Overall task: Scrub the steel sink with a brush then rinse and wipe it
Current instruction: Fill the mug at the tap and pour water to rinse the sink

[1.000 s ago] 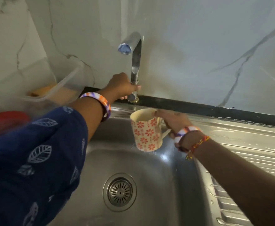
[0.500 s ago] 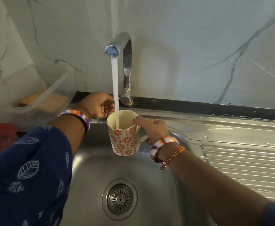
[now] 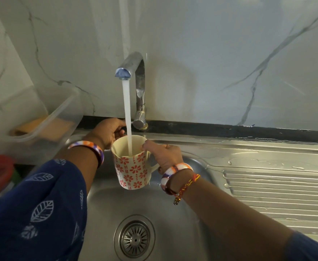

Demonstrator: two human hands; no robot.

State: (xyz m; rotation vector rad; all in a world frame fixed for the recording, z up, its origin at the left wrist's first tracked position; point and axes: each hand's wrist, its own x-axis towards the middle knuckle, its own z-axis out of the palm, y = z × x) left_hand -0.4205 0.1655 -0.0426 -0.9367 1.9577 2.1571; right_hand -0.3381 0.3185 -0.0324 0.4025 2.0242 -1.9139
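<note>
Right hand (image 3: 164, 155) gripped floral mug (image 3: 131, 166) by its handle, fingers curled, under tap (image 3: 135, 72) stream above steel sink (image 3: 105, 204), left hand (image 3: 107, 132) beside rim, fingers loosely curled, grip unclear.

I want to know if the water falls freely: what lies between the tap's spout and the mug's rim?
In the head view, only the stream of water runs from the spout down into the mug; nothing else crosses that stretch.

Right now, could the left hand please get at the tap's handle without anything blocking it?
Probably yes: the left hand hovers beside the mug, holding nothing, and the handle lies close by, only the water stream between.
</note>
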